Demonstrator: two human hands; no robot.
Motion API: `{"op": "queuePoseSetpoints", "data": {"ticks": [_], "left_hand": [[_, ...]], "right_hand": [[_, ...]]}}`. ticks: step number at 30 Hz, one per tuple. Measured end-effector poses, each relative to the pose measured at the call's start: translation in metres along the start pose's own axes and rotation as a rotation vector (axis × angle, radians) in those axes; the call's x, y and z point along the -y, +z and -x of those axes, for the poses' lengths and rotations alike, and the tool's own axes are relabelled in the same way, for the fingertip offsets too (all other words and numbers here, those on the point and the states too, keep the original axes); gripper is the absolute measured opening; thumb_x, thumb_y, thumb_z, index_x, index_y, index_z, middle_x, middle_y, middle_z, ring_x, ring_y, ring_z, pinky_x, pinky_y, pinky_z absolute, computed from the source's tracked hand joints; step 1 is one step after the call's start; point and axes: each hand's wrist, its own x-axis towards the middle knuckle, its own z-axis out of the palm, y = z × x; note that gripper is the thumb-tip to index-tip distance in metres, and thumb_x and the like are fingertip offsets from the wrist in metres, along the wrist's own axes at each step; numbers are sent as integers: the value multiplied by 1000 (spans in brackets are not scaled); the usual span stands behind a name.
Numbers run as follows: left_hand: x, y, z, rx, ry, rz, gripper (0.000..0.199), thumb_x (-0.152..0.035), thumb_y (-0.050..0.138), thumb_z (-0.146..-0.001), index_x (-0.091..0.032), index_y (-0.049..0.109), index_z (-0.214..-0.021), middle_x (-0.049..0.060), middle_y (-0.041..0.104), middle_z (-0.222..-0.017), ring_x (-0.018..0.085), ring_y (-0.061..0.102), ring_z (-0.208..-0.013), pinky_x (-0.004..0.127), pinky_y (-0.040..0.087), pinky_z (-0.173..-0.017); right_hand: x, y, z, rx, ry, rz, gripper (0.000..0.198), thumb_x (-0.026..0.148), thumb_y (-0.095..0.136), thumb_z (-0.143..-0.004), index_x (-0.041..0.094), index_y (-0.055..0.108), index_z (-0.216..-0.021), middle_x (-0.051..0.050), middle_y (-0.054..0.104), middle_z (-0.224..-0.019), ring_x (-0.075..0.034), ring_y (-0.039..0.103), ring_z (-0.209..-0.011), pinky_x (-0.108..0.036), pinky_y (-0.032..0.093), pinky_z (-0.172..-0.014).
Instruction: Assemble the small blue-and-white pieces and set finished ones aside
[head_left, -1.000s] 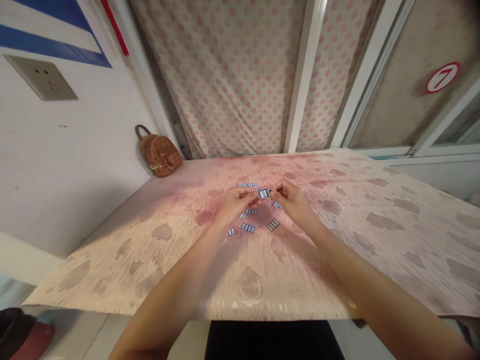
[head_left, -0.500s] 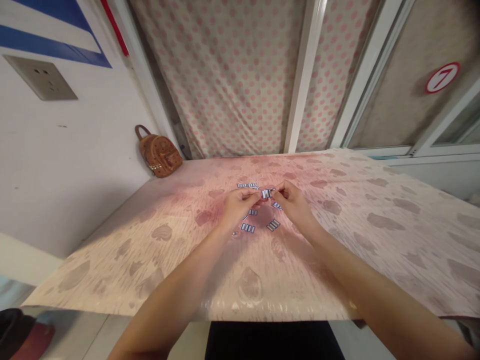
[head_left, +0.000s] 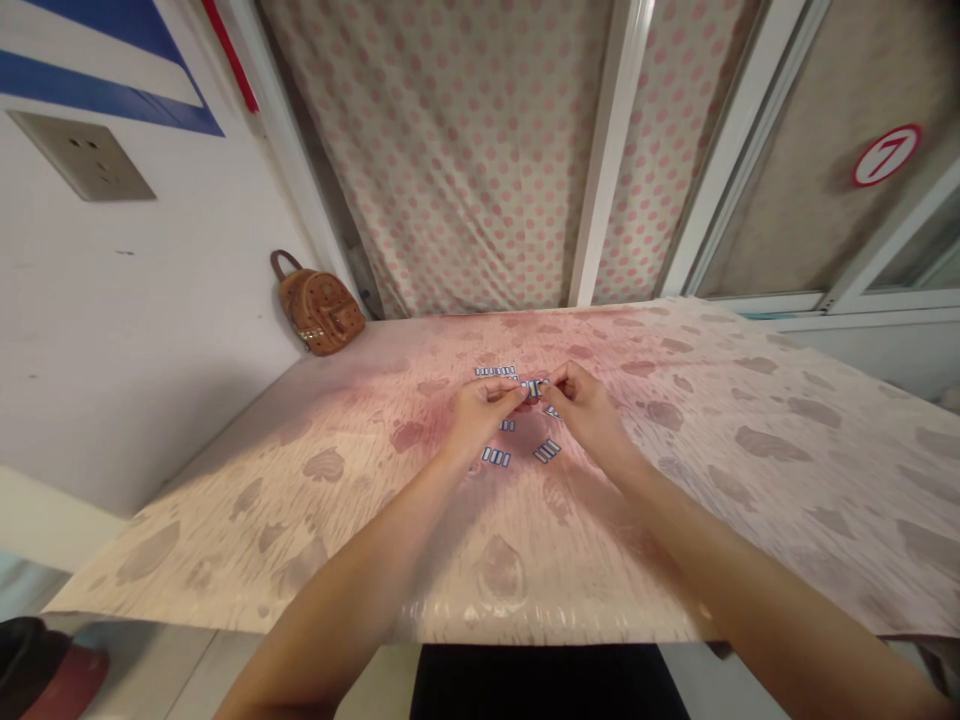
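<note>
Between my two hands is a small blue-and-white striped piece (head_left: 533,389), held a little above the table. My left hand (head_left: 484,412) pinches its left end with thumb and forefinger. At its right end, my right hand (head_left: 586,405) is closed in a pinch too. Several similar striped pieces lie on the cloth about my hands: a long row (head_left: 495,371) behind the left hand, one piece (head_left: 496,457) nearer to me, and a tilted one (head_left: 547,451) below the right hand. Another piece (head_left: 553,411) is partly hidden by my right fingers. Their exact kind is too small to make out.
A patterned pinkish cloth (head_left: 315,520) covers the table. At its back left corner a small brown backpack (head_left: 321,308) leans by the wall. Behind the table hang dotted curtains (head_left: 480,180) with white frames (head_left: 611,150). The table's front edge lies close to me.
My left hand has shifted slightly to the right, covering more of the pieces beneath it. The held piece has turned a little between my fingers. The right hand stays nearly in place.
</note>
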Motion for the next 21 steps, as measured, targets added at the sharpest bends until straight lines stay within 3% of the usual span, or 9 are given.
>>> {"op": "queuePoseSetpoints", "data": {"ticks": [11, 17, 21], "left_hand": [[-5, -1, 2, -33, 14, -42, 22, -36, 73, -75, -14, 70, -81, 6, 74, -79, 14, 69, -71, 28, 55, -72], [-4, -2, 1, -57, 36, -51, 18, -31, 71, -76, -14, 70, -81, 5, 73, -76, 13, 67, -69, 24, 53, -68], [-3, -6, -3, -91, 28, -61, 13, -26, 70, -77, -14, 70, -81, 3, 72, -71, 11, 66, -64, 24, 53, -66]], "right_hand": [[-3, 2, -1, -17, 2, -149, 21, 32, 62, -77, 23, 49, -91, -1, 65, -81, -16, 62, -72, -31, 48, -67], [-1, -1, -3, 52, 13, -89, 11, 31, 57, -81, 21, 55, -77, -1, 63, -73, -16, 62, -69, -31, 48, -69], [-17, -12, -14, -3, 33, -47, 13, 34, 54, -83, 22, 55, -77, -1, 62, -71, -16, 61, -68, -30, 48, -65]]}}
